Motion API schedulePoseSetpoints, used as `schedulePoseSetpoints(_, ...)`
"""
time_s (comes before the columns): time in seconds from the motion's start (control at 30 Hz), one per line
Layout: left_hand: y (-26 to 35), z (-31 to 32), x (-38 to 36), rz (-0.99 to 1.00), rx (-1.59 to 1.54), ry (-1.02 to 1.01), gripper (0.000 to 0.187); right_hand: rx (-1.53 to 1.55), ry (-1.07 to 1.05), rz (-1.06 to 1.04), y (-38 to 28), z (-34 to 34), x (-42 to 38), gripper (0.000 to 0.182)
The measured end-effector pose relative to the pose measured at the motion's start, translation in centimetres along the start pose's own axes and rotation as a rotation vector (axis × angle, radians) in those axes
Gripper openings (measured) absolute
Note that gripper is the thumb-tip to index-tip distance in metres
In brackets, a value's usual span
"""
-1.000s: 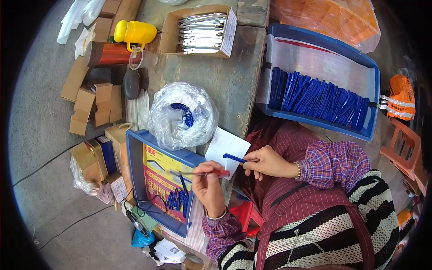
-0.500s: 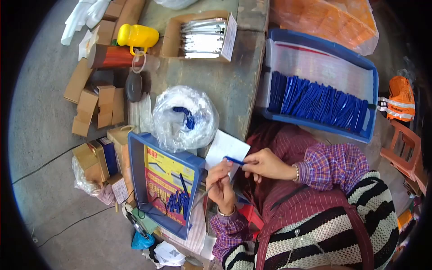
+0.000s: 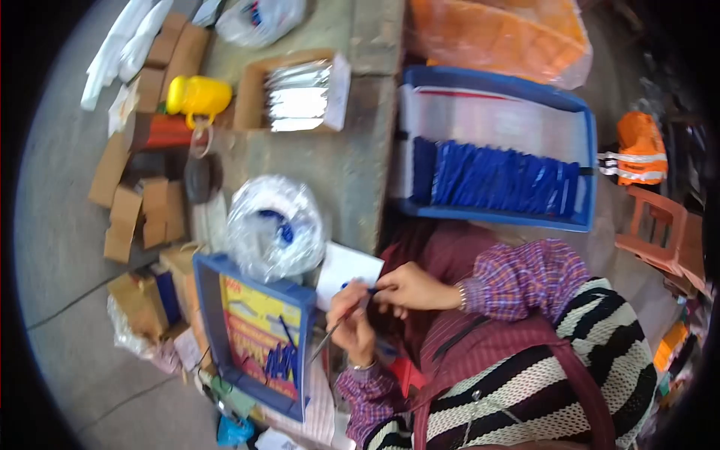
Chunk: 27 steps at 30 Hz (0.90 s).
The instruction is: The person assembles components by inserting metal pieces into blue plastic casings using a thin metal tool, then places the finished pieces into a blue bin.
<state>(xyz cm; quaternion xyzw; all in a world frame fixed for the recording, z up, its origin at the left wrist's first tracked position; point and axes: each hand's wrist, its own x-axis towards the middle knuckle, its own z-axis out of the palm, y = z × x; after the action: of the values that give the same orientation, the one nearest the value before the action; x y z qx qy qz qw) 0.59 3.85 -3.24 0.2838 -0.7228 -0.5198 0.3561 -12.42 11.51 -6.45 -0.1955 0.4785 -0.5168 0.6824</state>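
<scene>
My left hand [image 3: 351, 319] is closed, and a thin dark metal strip [image 3: 324, 343] sticks out of it toward the lower left. Right beside it, my right hand [image 3: 412, 289] pinches a slim blue piece [image 3: 373, 290], whose end meets my left fingertips. Fingers cover most of that piece. Beyond the hands, a white card [image 3: 347, 271] lies at the table edge. A blue tray [image 3: 307, 330] with a yellow and red printed sheet stands by my left hand, with several slim blue pieces [image 3: 282, 360] in it.
A plastic-wrapped roll [image 3: 274, 229] with blue bits in its middle sits on the table. A carton [image 3: 251, 94] of silvery strips and a yellow mug [image 3: 199, 97] stand farther back. At right is a blue crate [image 3: 589, 150] packed with slim blue pieces, near a reddish stool [image 3: 652, 232].
The view has shifted, so most things appear lower and farther left. My hands are closer together, and less of the blue piece shows between them.
</scene>
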Motion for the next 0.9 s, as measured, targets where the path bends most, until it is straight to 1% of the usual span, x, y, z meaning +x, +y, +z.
schedulePoseSetpoints(0.07,1.0,0.4,0.4,0.022,0.027,0.039,0.010,-0.003,-0.023,0.033,-0.1,-0.3,0.0,0.021)
schedulePoseSetpoints(0.13,0.7,-0.3,0.5,0.076,0.036,0.070,0.011,0.021,-0.035,0.014,-0.3,-0.8,-0.4,0.026)
schedulePoseSetpoints(0.2,0.6,-0.8,0.6,0.124,-0.029,0.099,0.010,0.033,-0.045,-0.026,-0.5,-2.4,-1.3,0.027)
schedulePoseSetpoints(0.27,0.5,-1.1,0.5,0.111,-0.019,0.120,0.013,0.022,0.073,-0.055,-2.0,-5.1,-3.4,0.026)
schedulePoseSetpoints(0.3,0.4,-1.2,0.4,0.085,-0.029,0.119,0.014,-0.051,0.230,-0.296,-1.3,-7.1,-4.2,0.026)
schedulePoseSetpoints(0.33,0.5,-1.0,0.2,0.054,-0.033,0.120,0.015,-0.204,0.380,-0.414,0.1,-10.2,-4.5,0.023)
schedulePoseSetpoints(0.37,0.8,-0.8,0.1,-0.001,-0.037,0.138,0.018,-0.433,0.519,-0.481,-0.6,-13.0,-5.9,0.019)
schedulePoseSetpoints(0.4,0.7,-0.8,0.0,-0.002,-0.047,0.129,0.018,-0.383,0.615,-0.382,-1.0,-15.5,-7.3,0.015)
schedulePoseSetpoints(0.43,0.6,-0.7,-0.1,-0.005,-0.048,0.105,0.013,-0.470,0.739,-0.383,-0.1,-18.4,-8.2,0.015)
schedulePoseSetpoints(0.47,0.4,-0.6,-0.2,-0.007,-0.048,0.082,0.012,-0.403,0.849,-0.324,1.0,-20.7,-9.2,0.019)
schedulePoseSetpoints(0.5,0.5,-0.6,-0.3,-0.020,-0.046,0.067,0.012,-0.463,0.940,-0.199,1.4,-22.6,-10.4,0.022)
schedulePoseSetpoints(0.53,0.4,-0.6,-0.3,-0.018,-0.053,0.066,0.012,-0.317,0.959,-0.196,2.0,-23.8,-11.4,0.024)
schedulePoseSetpoints(0.6,0.3,-0.7,-0.4,0.004,-0.021,0.032,0.013,-0.277,1.045,0.005,0.6,-23.8,-13.5,0.022)
schedulePoseSetpoints(0.7,0.2,-0.6,-0.4,-0.001,-0.010,0.013,0.013,-0.262,1.001,0.016,1.9,-25.2,-14.6,0.020)
schedulePoseSetpoints(0.8,0.5,-0.2,-0.6,-0.052,-0.029,0.038,0.013,-0.265,1.002,0.040,1.9,-24.7,-14.4,0.019)
schedulePoseSetpoints(0.9,0.8,-0.2,-0.7,-0.056,-0.032,0.016,0.013,-0.283,0.989,0.042,2.1,-24.4,-13.8,0.018)
